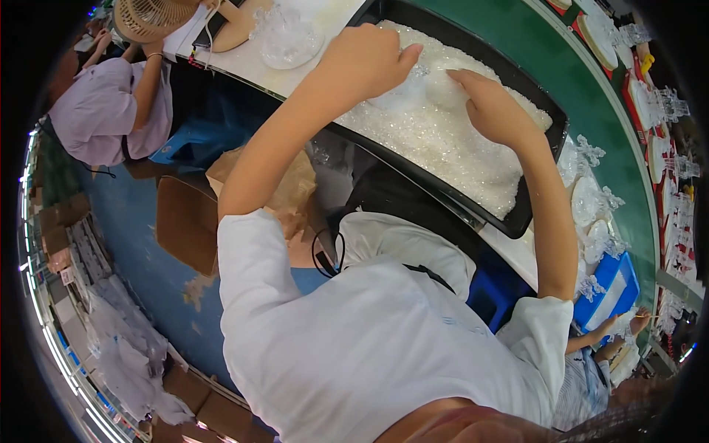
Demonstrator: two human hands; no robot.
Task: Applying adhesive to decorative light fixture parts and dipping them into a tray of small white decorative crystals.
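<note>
Clear plastic pieces [436, 136] fill the black tray [543, 111] on the white bench. Left hand [369, 59] pinches a small clear piece at the tray's far end; right hand [491, 107] presses flat on the heap, fingers loose. Sorting looks underway; next likely needs a careful lift clear of the tray.

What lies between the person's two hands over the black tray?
In the head view, between the left hand and the right hand lies only the heap of small clear plastic pieces filling the black tray.
</note>
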